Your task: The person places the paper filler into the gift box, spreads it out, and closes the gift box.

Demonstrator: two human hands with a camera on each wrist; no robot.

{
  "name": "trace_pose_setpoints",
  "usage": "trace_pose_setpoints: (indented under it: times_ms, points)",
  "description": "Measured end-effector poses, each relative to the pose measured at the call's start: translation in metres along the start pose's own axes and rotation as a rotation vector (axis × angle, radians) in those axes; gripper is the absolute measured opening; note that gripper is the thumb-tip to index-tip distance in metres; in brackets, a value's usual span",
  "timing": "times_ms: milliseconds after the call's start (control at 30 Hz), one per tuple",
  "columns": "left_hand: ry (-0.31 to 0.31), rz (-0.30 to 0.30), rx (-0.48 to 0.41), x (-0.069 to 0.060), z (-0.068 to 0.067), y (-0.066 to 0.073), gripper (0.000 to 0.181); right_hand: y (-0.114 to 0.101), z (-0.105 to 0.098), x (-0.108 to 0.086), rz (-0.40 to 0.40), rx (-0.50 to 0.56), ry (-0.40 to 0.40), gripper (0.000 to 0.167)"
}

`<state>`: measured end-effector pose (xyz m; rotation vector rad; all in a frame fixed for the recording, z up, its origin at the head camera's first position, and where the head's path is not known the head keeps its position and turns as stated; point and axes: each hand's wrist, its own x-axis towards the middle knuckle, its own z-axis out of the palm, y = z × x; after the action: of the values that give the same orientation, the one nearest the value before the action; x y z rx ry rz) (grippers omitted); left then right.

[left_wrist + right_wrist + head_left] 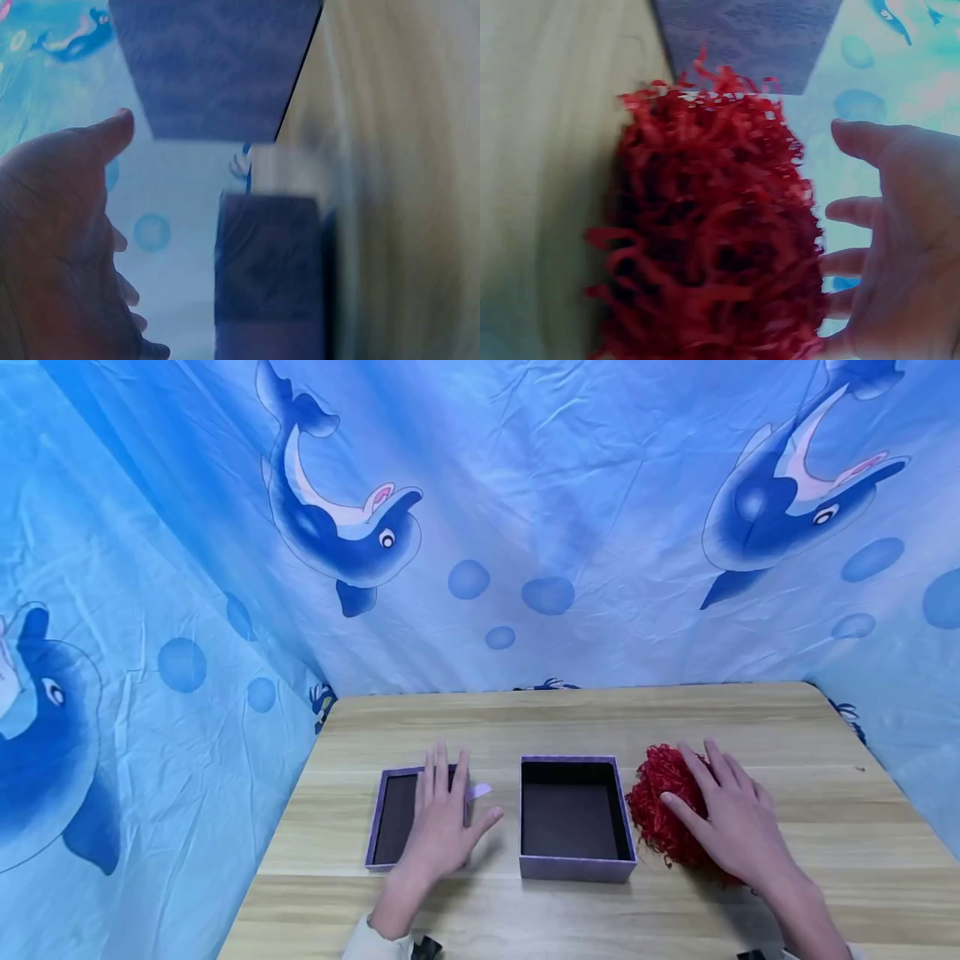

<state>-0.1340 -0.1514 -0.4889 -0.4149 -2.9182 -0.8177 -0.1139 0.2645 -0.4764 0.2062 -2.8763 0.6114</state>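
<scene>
My left hand [441,827] hovers with spread fingers over the shallow purple box lid [393,822], whose dark inside faces up. In the left wrist view that hand [64,240] stands apart from the lid's side [268,262]. My right hand [738,818] is above a heap of red shredded paper [663,802], its fingers fairly straight. From the right wrist view, the fingertips are close beside the red shreds [712,225]; whether they touch I cannot tell. Between the hands sits a deeper purple box [577,869] with a black inside, its top uncovered.
A light purple ribbon tab [478,791] sticks out at the lid's right side. All this lies on a wooden table [525,727]. Blue cloth with dolphins [465,485] hangs behind the table and along both sides.
</scene>
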Motion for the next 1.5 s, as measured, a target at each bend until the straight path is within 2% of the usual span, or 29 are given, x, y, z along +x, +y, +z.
trace_pose_setpoints:
  times_ms: [233,500,633,867,967,1167,1500]
  points:
    - [-0.06,0.03,-0.223,-0.007,0.017,0.021,0.103,0.007,0.011,0.001,0.021,0.036,0.055,0.085]
    - [-0.117,0.06,-0.465,-0.017,0.04,0.038,0.104,0.013,0.023,-0.001,-0.002,0.045,0.151,0.084]
    - [-0.1,0.061,-0.616,-0.022,0.053,0.044,0.108,0.016,0.028,-0.001,-0.007,0.042,0.143,0.082]
    - [0.02,0.058,-0.817,-0.025,0.076,0.048,0.115,0.019,0.032,-0.001,-0.015,0.059,0.156,0.069]
    - [0.068,0.045,-0.873,-0.026,0.086,0.047,0.112,0.02,0.034,-0.002,-0.019,0.072,0.168,0.061]
    - [0.133,0.107,-0.937,-0.028,0.099,0.044,0.101,0.027,0.037,-0.005,-0.052,0.123,0.248,0.049]
    - [0.142,0.167,-0.942,-0.028,0.101,0.041,0.097,0.027,0.039,-0.012,-0.019,0.255,0.419,0.039]
